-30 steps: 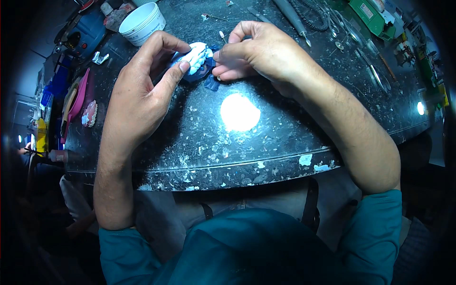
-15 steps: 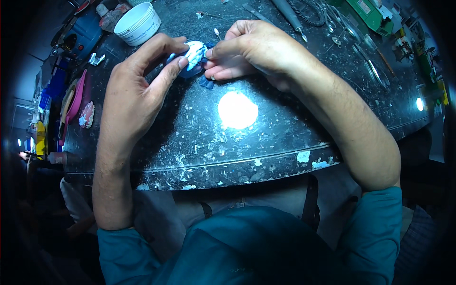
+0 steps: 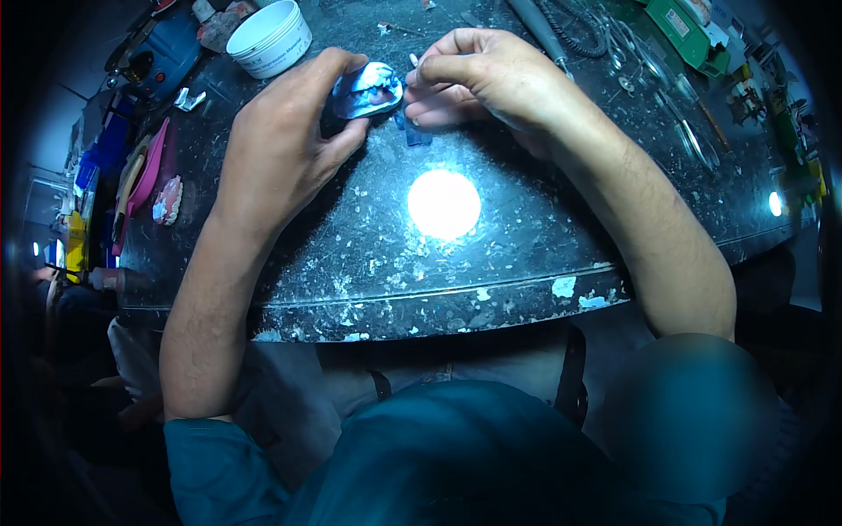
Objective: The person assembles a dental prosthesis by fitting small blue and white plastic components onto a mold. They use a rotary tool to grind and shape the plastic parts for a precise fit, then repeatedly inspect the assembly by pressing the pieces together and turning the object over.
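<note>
My left hand [image 3: 276, 131] grips a small dental cast [image 3: 367, 98], white on top with a blue rim, held tilted above the far middle of the bench. A dark, uneven hollow shows in its face. My right hand [image 3: 491, 83] is just right of the cast, thumb and forefinger pinched together and the other fingers loosely curled. What the pinch holds, if anything, is hidden. A small pale tip [image 3: 413, 60] shows beside the right forefinger; I cannot tell whether it is held or lies behind. Below the cast is a dark blue scrap [image 3: 416, 135], perhaps wax.
A white tub [image 3: 270, 42] stands at the far left, near a blue device [image 3: 167, 60]. A pink tray-like piece [image 3: 147, 180] and a pink-and-white denture-like piece [image 3: 168, 202] lie left. Far right are a handpiece [image 3: 537, 28], metal tools [image 3: 688, 131] and a green box [image 3: 686, 33].
The cast has turned in my left hand, so its hollow face now shows. My right fingertips, earlier against the piece, have drawn slightly away to the right. The whole view has shifted a little.
</note>
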The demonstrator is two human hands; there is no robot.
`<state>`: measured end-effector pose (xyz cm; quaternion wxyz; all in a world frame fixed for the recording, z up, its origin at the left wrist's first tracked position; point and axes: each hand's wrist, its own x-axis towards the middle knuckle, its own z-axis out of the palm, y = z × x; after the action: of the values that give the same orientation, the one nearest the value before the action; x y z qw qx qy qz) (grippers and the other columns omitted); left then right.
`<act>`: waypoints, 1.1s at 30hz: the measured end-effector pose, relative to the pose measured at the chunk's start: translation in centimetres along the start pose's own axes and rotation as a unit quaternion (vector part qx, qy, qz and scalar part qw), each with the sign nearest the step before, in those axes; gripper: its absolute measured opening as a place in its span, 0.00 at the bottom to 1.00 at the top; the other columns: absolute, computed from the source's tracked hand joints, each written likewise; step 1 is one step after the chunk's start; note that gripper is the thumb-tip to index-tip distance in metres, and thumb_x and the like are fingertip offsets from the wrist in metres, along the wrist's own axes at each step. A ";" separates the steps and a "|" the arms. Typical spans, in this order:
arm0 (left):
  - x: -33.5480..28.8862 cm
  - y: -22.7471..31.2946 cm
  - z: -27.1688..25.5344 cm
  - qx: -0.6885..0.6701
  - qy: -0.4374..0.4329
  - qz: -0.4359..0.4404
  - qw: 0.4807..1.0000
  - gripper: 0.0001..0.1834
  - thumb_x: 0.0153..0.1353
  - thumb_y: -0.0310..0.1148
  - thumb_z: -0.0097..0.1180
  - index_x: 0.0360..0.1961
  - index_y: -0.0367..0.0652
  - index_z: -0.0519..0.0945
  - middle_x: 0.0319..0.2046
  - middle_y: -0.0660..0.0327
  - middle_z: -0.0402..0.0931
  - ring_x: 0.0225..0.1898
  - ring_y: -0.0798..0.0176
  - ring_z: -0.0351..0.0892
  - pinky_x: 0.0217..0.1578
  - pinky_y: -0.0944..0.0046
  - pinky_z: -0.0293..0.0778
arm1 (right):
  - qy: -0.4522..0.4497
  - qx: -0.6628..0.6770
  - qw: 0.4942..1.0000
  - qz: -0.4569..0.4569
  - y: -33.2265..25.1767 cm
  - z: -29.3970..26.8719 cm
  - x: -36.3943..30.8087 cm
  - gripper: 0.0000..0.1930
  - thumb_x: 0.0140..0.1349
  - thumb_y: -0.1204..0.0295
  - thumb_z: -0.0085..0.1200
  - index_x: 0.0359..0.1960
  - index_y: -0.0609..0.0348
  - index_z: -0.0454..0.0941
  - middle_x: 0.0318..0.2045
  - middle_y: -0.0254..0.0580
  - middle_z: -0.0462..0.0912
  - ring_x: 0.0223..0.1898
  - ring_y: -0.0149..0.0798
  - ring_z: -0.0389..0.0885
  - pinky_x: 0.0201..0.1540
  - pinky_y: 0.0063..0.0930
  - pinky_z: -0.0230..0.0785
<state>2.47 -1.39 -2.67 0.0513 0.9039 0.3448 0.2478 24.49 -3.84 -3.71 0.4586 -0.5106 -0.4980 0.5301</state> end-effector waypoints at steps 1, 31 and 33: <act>0.2 -0.2 0.0 0.009 0.003 0.001 1.000 0.25 0.56 0.25 0.69 0.56 0.39 0.78 0.51 0.56 0.83 0.55 0.61 0.81 0.54 0.63 0.78 | -0.011 -0.017 1.000 -0.008 -0.1 -0.2 0.2 0.14 0.66 0.71 0.60 0.45 0.69 0.75 0.36 0.50 0.86 0.38 0.38 0.89 0.44 0.28 0.86; -0.4 0.1 0.2 -0.199 0.136 -0.035 0.970 0.25 0.61 0.24 0.65 0.60 0.37 0.76 0.53 0.52 0.81 0.56 0.62 0.81 0.55 0.64 0.78 | 0.035 -0.350 0.815 -0.461 -0.3 1.4 0.4 0.30 0.57 0.74 0.62 0.64 0.48 0.73 0.56 0.49 0.74 0.56 0.50 0.79 0.59 0.36 0.75; -0.6 -0.1 0.5 -0.072 0.133 0.004 0.989 0.26 0.57 0.23 0.68 0.58 0.41 0.79 0.55 0.51 0.81 0.57 0.56 0.82 0.56 0.59 0.78 | 0.042 -0.245 0.903 -0.350 -0.3 -0.1 0.7 0.20 0.62 0.72 0.58 0.56 0.60 0.77 0.44 0.44 0.80 0.44 0.40 0.83 0.48 0.29 0.78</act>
<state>2.29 -1.71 -3.38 0.0696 0.8582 0.3265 0.3899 24.53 -3.09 -3.51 0.4957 -0.4217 -0.7390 0.1745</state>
